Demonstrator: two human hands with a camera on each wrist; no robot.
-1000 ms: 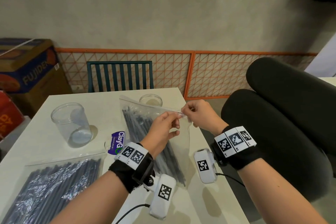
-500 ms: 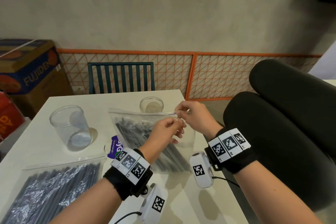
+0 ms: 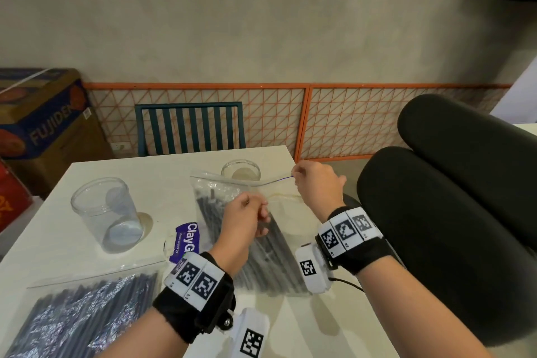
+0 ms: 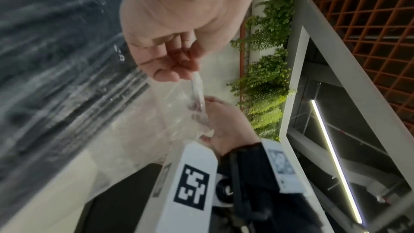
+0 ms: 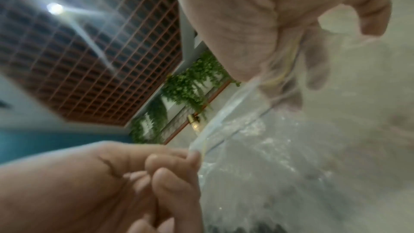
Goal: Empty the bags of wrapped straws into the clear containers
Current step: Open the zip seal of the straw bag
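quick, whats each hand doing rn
Left hand: closed, pinching the near lip of the zip bag.
Right hand: closed, pinching the bag's far lip.

White table (image 3: 162, 180): two clear containers (image 3: 107, 213), straw bags (image 3: 84, 314), purple packet (image 3: 187, 241).

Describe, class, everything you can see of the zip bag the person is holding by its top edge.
The zip bag is clear, crinkly plastic holding black wrapped straws. Its bottom rests on the white table; its top is lifted. The left hand pinches the near lip, the right hand the far lip, pulling the zip seal apart at the right end. A clear container stands behind it.
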